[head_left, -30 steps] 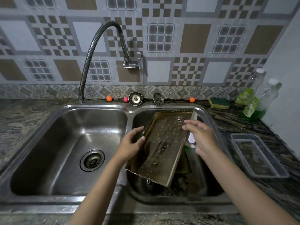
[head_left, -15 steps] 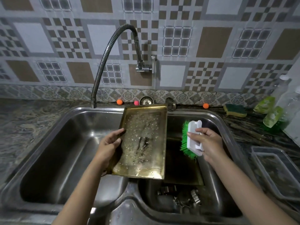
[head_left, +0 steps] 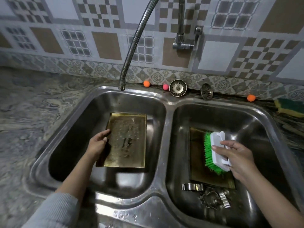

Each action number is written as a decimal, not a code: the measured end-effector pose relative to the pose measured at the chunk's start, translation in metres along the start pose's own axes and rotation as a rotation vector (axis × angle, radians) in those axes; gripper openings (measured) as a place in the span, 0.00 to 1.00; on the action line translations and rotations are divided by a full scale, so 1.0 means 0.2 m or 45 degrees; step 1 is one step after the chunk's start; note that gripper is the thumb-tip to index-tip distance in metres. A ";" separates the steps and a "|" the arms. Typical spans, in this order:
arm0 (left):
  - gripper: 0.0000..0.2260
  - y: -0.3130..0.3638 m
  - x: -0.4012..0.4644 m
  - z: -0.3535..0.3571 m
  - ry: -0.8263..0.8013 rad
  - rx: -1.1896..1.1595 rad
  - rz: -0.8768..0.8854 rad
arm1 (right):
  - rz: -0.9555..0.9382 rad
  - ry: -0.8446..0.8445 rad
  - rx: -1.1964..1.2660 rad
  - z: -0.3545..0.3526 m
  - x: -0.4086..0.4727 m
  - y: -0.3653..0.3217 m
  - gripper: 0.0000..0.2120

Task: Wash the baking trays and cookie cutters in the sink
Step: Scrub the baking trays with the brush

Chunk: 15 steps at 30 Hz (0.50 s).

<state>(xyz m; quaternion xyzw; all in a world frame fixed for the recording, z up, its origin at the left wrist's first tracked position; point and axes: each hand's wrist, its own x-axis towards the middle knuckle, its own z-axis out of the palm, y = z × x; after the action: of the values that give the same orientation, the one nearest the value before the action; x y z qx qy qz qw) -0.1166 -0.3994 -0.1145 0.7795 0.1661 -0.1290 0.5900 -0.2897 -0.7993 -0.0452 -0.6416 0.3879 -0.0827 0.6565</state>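
A wet golden baking tray [head_left: 127, 140] lies in the left basin [head_left: 79, 132] of the double sink. My left hand [head_left: 98, 143] grips its left edge. My right hand [head_left: 236, 157] holds a white scrub brush [head_left: 215, 150] with green bristles over the right basin [head_left: 256, 122]. Under the brush a second golden tray [head_left: 196, 162] lies on the basin floor. Several metal cookie cutters [head_left: 212, 196] sit at the near end of that basin.
The flexible tap hose [head_left: 136, 40] arches over the left basin from the back rim. Two metal strainers [head_left: 178, 87], small orange and pink balls [head_left: 146, 83] and a green-yellow sponge [head_left: 290, 106] line the back ledge. Marbled counter [head_left: 32, 112] lies to the left.
My left hand carried the golden tray from over the right basin across the divider and down into the left basin. My right hand stayed over the right basin with the brush.
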 end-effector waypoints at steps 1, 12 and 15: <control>0.17 -0.03 0.03 0.01 0.015 0.040 0.002 | 0.014 0.006 -0.016 0.00 0.00 0.01 0.14; 0.19 0.11 0.09 0.29 0.014 0.700 0.325 | -0.021 0.215 -0.142 -0.13 0.03 0.10 0.18; 0.13 0.35 -0.15 0.61 0.067 0.516 0.743 | -0.081 0.244 -0.185 -0.18 0.03 0.11 0.20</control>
<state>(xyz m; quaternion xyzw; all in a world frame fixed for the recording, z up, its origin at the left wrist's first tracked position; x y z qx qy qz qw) -0.1167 -0.5376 -0.0742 0.8983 -0.0774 0.0346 0.4311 -0.3164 -0.8261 -0.0627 -0.6887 0.4333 -0.1362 0.5651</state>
